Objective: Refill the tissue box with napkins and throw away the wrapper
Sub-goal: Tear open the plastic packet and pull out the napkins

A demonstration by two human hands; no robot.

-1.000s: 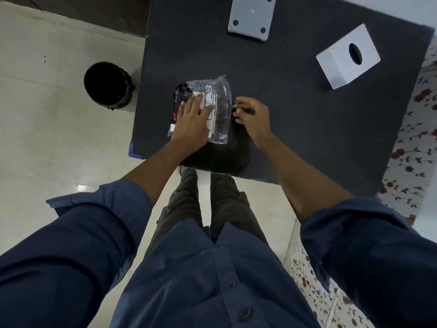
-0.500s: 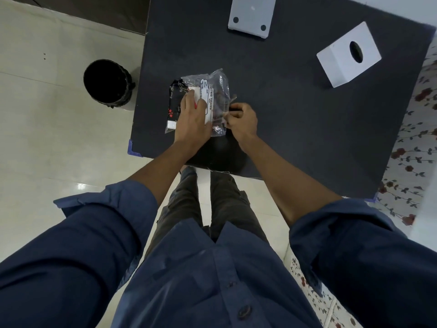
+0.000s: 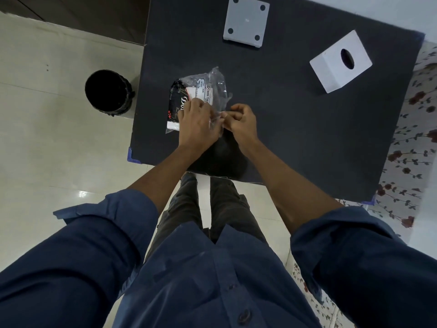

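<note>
A napkin pack in a clear plastic wrapper (image 3: 201,91) with black and white print lies on the dark table (image 3: 295,129) near its left front. My left hand (image 3: 196,125) presses on the pack's near part and pinches the wrapper. My right hand (image 3: 241,120) is closed on the wrapper's right edge, right beside the left hand. The white tissue box (image 3: 340,62) with a dark oval slot stands at the table's far right, well away from both hands. Napkins inside the wrapper are partly hidden by my left hand.
A black round bin (image 3: 107,92) stands on the tiled floor to the left of the table. A white square plate with four dark dots (image 3: 246,21) lies at the table's far edge. A floral cloth (image 3: 416,138) lies along the table's right side.
My right hand has moved in from the pack's right side and closed on the wrapper edge next to the left hand. The left hand's fingers have curled from flat to pinching. The wrapper looks more crumpled.
</note>
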